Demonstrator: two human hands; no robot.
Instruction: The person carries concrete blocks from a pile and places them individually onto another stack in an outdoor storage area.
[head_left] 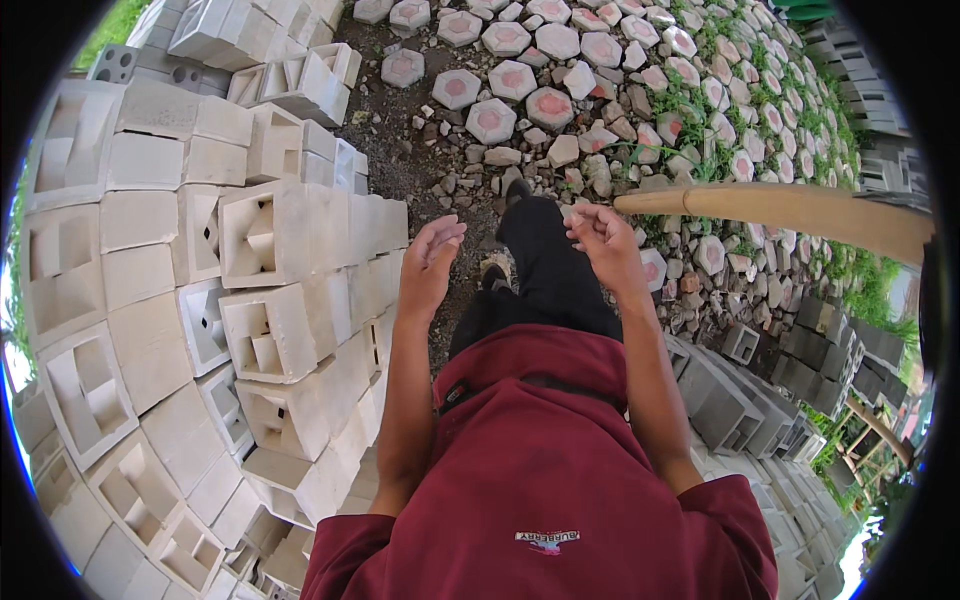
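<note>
My left hand (433, 260) is raised in front of me, its fingers loosely bent and the thumb apart, with nothing visible in it. The stacked pale hollow blocks (265, 235) are the nearest things on that side. My right hand (608, 245) is held at about the same height, fingers half curled and thumb apart. No held thing shows in it, though its fingertips are small and pale against the stones. Close beside it in the picture is the end of a bamboo pole (720, 200). Both hands are apart from each other.
Hexagonal paving blocks (490, 120) with reddish centres lie ahead among rubble and grass. Grey hollow blocks (715, 390) stand to the right, with more stacks beyond. A dirt strip (400, 165) runs along the left stacks, and my shoes (517, 190) are on the ground between.
</note>
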